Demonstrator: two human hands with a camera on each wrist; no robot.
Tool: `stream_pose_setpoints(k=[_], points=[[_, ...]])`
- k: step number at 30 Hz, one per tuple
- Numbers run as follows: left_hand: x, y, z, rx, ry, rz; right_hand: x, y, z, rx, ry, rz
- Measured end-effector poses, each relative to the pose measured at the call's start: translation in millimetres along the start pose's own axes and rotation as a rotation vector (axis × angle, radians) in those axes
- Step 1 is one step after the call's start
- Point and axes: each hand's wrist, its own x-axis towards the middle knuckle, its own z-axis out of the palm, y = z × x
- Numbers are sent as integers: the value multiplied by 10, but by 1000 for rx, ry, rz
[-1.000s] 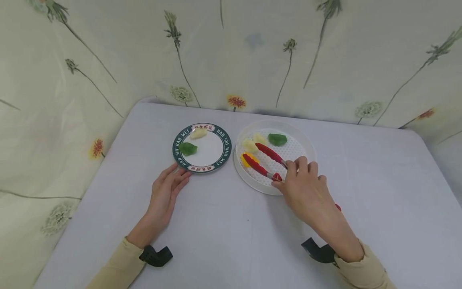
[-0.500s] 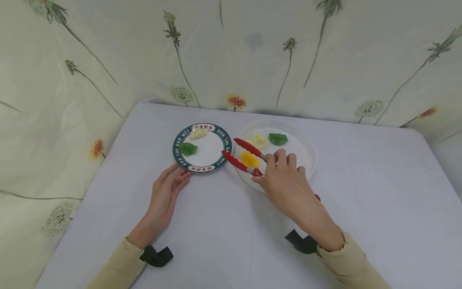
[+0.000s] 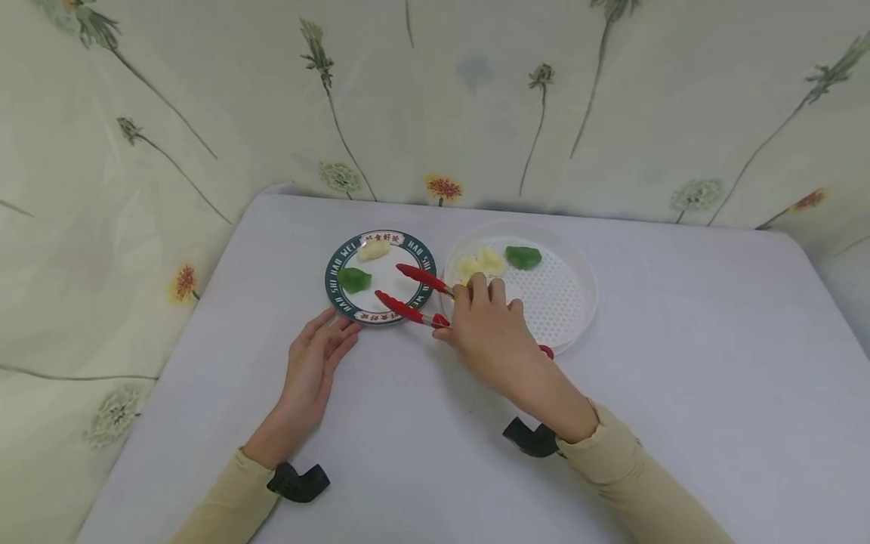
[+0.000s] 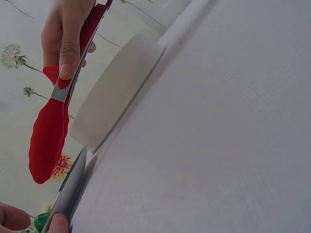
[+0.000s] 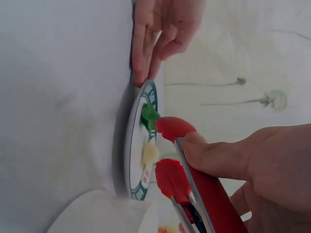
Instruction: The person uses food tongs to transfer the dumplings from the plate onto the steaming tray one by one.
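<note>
My right hand grips red tongs by their arms. The two tips stand apart over the green-rimmed plate, and nothing shows between them. On that plate lie a green dumpling and a pale one. My left hand lies flat on the table with its fingertips against the plate's near rim. In the right wrist view the tong tips hang just above the plate, close to the green dumpling.
A white perforated steamer tray stands right of the plate and holds two pale dumplings and a green one. A floral cloth hangs behind and left of the white table.
My right hand has carried the tongs left, out of the tray and over the plate. The orange dumpling seen in the tray earlier is now hidden behind that hand. The left hand has stayed put.
</note>
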Motion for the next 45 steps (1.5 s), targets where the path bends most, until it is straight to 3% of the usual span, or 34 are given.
stream_pose_setpoints(k=[11, 26, 45], points=[[-15, -2, 11, 11, 4, 0, 197, -189, 58, 9, 20, -58], [-2, -1, 14, 8, 18, -1, 485, -376, 249, 6, -50, -37], [13, -32, 19, 7, 23, 14, 508, -417, 375, -2, -32, -50]])
